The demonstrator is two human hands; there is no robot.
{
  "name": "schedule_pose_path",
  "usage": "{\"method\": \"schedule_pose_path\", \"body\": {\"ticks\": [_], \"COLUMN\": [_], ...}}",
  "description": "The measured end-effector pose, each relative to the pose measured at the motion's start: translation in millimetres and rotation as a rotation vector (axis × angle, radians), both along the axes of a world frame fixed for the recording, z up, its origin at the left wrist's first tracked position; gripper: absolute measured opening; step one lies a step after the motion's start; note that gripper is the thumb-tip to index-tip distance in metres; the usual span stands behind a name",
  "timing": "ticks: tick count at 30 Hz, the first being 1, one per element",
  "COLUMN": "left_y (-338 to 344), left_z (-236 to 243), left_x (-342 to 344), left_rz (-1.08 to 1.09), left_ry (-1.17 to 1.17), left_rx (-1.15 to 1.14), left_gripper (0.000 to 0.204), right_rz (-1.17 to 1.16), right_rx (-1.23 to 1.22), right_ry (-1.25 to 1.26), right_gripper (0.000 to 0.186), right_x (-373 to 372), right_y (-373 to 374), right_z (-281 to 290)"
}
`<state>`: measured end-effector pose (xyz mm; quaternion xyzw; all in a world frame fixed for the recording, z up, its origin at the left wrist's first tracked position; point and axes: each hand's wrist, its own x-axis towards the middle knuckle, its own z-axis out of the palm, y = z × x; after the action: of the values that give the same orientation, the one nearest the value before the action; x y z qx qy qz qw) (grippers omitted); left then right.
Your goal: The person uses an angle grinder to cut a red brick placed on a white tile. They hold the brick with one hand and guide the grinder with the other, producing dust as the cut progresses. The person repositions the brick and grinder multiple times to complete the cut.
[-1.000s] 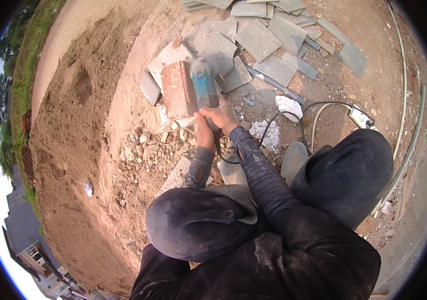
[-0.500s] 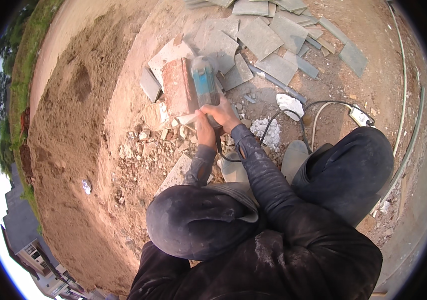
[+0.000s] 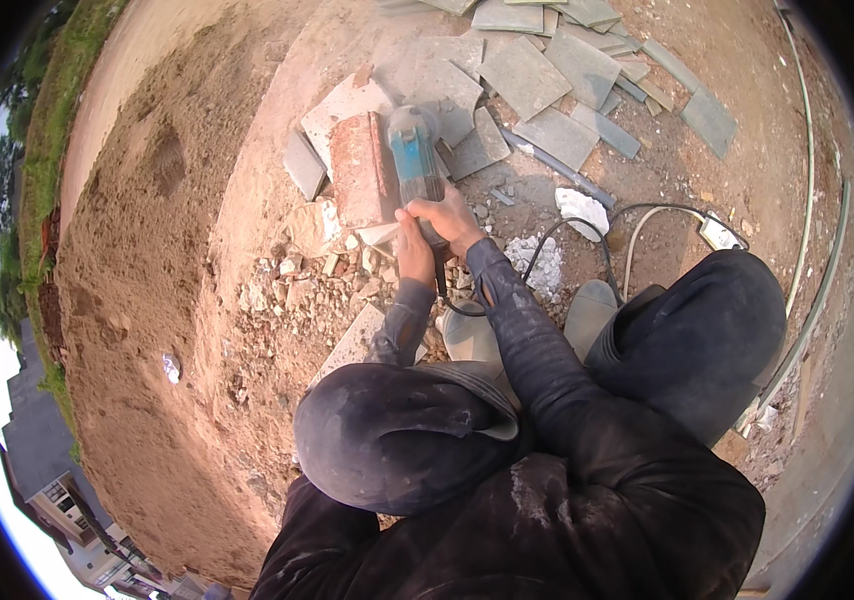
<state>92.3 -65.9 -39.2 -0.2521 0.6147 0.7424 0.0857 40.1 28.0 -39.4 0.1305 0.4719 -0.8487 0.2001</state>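
A teal and grey angle grinder [image 3: 410, 150] points away from me, with pale dust hazing its front end. My right hand [image 3: 454, 220] is wrapped round its grey rear body, thumb toward the left. Just left of it, my left hand [image 3: 415, 252] is closed at the tool's rear, its fingertips meeting the right thumb. A reddish, dusty block [image 3: 358, 172] lies along the grinder's left side. Beyond the tool lies a grey stone tile [image 3: 452, 95]; the disc and its contact are hidden. A small pale tile piece [image 3: 379, 235] sits beside my left fingertips.
Loose grey tiles [image 3: 527, 75] are scattered at the far right. A black cable [image 3: 539, 243] runs from the grinder to a white socket block [image 3: 718, 235]. Rubble [image 3: 297, 290] and white powder [image 3: 535, 262] lie near my boots [image 3: 469, 338]. A dirt mound [image 3: 137, 300] rises on the left.
The whole view has shifted slightly. Both hands stay on the grinder, which keeps nearly the same place beside the reddish block. Dust still hangs around its front.
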Motion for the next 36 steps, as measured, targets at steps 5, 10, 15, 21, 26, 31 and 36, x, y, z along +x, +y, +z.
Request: {"method": "schedule_pose_path", "body": {"ticks": [5,10,15,21,26,31,36], "left_y": [-5,-10,-6,-13,1,3,4], "left_z": [-11,-24,-23,-31,-12,-21,-23], "left_x": [-14,-18,-19,-25,-15,4,16], "left_rz": [-0.01,-0.011,-0.025,-0.023,-0.019,0.052,0.038], "left_ry": [-0.009,-0.02,0.029,-0.01,0.0,0.014,0.037], "left_rx": [-0.023,-0.055,-0.078,-0.124,-0.078,-0.063,-0.061], "left_gripper": [0.083,0.084,0.084,0.083,0.078,0.078,0.071], "right_rz": [-0.045,0.014,-0.004,0.028,-0.02,0.007,0.009], "right_rx": [0.001,-0.006,0.013,0.022,0.013,0.028,0.004], "right_ry": [0.0,-0.001,0.006,-0.002,0.003,0.001,0.013], "right_gripper": [0.039,0.043,0.044,0.046,0.047,0.047,0.045], "right_x": [-12,-16,-16,-22,-14,-1,10], "right_y": [-2,3,3,3,6,4,6], "right_z": [-4,0,0,-1,6,-2,-1]}}
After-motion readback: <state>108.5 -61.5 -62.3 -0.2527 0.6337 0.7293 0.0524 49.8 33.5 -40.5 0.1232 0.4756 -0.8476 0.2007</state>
